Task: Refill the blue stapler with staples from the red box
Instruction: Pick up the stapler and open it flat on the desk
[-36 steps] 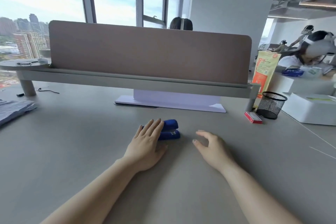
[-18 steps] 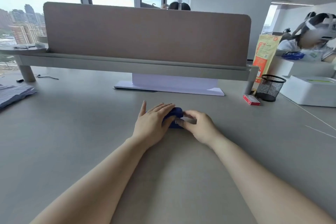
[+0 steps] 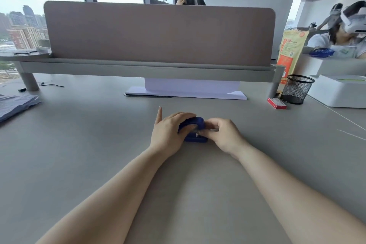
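Office with big windows along the top of the frame; grey tabletop (image 3: 83, 144) fills the lower two thirds, brown divider panel (image 3: 158, 33) across the upper middle. Blue stapler (image 3: 195, 129) sits on the tabletop at frame centre, mostly covered by both hands. Left hand (image 3: 168, 130) lies over the stapler's left end and top, fingers curled onto it, one finger sticking straight up and away. Right hand (image 3: 223, 134) is clenched at the stapler's right end, fingertips pinching a thin silvery part there; exact part too small to tell. Red box (image 3: 276, 103) lies flat at right of centre, well apart from the hands, just beside a black mesh pen cup (image 3: 297, 89). White box (image 3: 340, 91) at right edge. Stack of papers (image 3: 13, 105) at left edge.
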### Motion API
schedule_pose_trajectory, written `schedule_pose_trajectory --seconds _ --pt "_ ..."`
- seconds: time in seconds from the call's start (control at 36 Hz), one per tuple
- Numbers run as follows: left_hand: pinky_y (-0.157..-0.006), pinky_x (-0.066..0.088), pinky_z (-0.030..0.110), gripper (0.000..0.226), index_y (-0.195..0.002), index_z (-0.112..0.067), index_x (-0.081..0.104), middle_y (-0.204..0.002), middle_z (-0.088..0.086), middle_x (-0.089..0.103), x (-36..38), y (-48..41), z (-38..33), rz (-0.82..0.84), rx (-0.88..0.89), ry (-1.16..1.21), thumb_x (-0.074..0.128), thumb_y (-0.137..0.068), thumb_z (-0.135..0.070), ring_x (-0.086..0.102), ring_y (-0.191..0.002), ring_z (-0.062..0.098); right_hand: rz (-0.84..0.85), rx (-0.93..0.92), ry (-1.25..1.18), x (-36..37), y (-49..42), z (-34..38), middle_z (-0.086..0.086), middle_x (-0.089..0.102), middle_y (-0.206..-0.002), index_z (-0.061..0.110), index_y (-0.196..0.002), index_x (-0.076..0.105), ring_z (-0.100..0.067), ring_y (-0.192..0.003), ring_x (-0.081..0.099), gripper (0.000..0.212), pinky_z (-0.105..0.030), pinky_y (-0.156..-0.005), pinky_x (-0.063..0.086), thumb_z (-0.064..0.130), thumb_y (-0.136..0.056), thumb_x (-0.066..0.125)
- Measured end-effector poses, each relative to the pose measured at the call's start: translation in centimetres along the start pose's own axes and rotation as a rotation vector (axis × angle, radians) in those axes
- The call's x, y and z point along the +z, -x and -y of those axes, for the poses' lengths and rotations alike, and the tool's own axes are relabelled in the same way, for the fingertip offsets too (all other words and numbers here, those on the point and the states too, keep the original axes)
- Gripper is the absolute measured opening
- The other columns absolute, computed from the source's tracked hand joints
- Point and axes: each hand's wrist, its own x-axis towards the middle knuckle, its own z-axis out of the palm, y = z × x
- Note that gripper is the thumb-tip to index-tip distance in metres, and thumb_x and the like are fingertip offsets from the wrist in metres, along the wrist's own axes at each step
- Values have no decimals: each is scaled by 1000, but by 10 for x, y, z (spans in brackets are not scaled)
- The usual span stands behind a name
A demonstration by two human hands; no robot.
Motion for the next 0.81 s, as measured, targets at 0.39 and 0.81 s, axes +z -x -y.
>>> schedule_pose_trajectory --seconds 0.39,0.81 --pt "-88 45 13 29 -119 -24 53 -105 -5 63 -40 -9 7 -183 -192 421 54 -91 -19 61 -94 9 -96 11 92 -3 -4 -9 1 73 -85 24 -83 65 -17 -81 64 6 -37 -83 49 21 -80 68" --pt "-93 44 36 37 -107 -23 52 -99 -5 64 -53 6 67 -102 -353 240 73 -77 -26 61 -102 19 -205 53 101 -25 -7 -21 -1 73 -87 22 -86 67 -20 -90 67 7 -35 -85 50 17 -82 65"
